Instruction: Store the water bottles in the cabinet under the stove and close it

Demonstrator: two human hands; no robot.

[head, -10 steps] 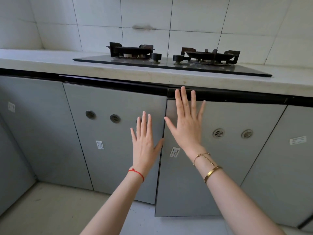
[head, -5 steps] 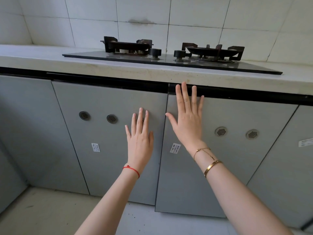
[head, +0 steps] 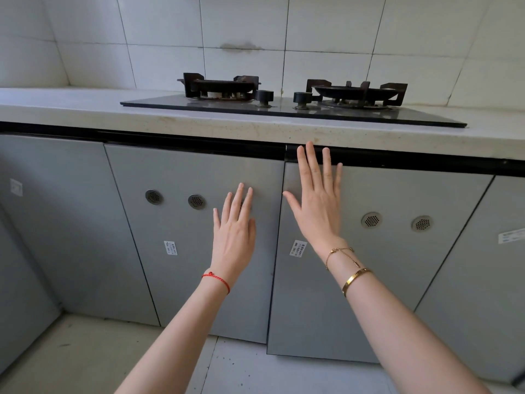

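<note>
Two grey cabinet doors [head: 383,265] under the stove [head: 292,106], right one slightly ajar.

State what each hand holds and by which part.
Nothing is held. Left hand and right hand lie open and flat against the grey metal cabinet doors under the stove.

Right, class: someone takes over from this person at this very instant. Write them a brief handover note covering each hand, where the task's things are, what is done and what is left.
Left hand: open, flat on the left cabinet door under the gas stove, holding nothing.
Right hand: open, palm on the right cabinet door, fingertips up at the black trim.
Water bottles: none in view; presumably inside the cabinet, but this cannot be confirmed.
Done: left door looks shut.
Left: the right door's lower edge seems to stand slightly proud of its neighbour; press it fully home, then withdraw both hands.
</note>
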